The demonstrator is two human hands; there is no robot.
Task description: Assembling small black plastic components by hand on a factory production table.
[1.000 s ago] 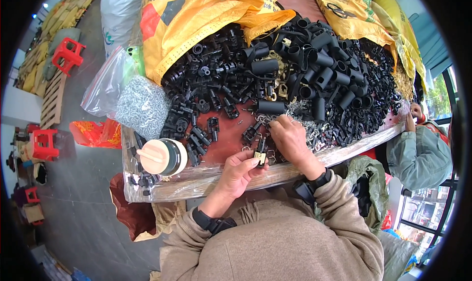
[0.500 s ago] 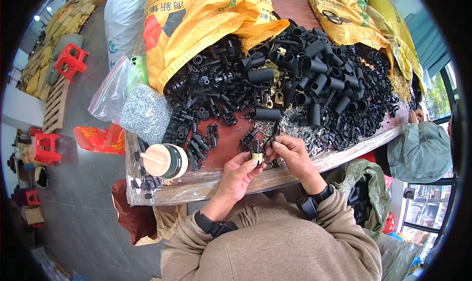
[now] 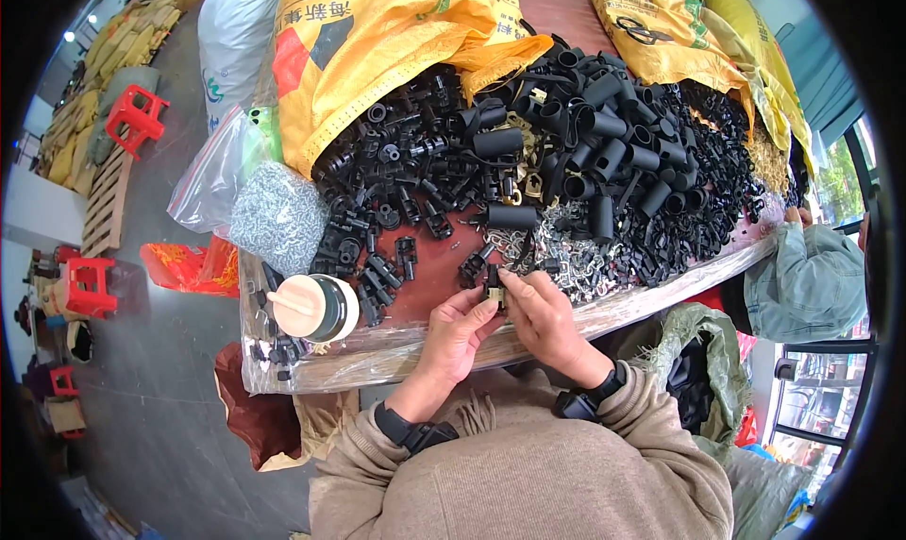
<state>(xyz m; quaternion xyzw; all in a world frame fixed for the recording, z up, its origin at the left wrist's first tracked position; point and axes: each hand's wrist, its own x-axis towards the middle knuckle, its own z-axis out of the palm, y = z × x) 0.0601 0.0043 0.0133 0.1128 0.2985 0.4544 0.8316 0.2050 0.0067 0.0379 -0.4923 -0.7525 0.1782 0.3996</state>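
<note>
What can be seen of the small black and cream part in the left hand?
The small part has a dark, plastic-looking section and a pale cream-yellow section of unclear material. Its dark end points toward the picture's top, near the front edge of the table. The left hand pinches the pale section between thumb and fingers; the right hand is at the dark end. Fingers hide some of it.

one held black-and-cream part (image 3: 495, 296), one lidded jar (image 3: 316, 307), one pair of scissors (image 3: 645, 34), two black wristbands (image 3: 415, 433), at least three red stools (image 3: 138, 117). black tubes (image 3: 511, 216)? loads, way too piled up to count.
</note>
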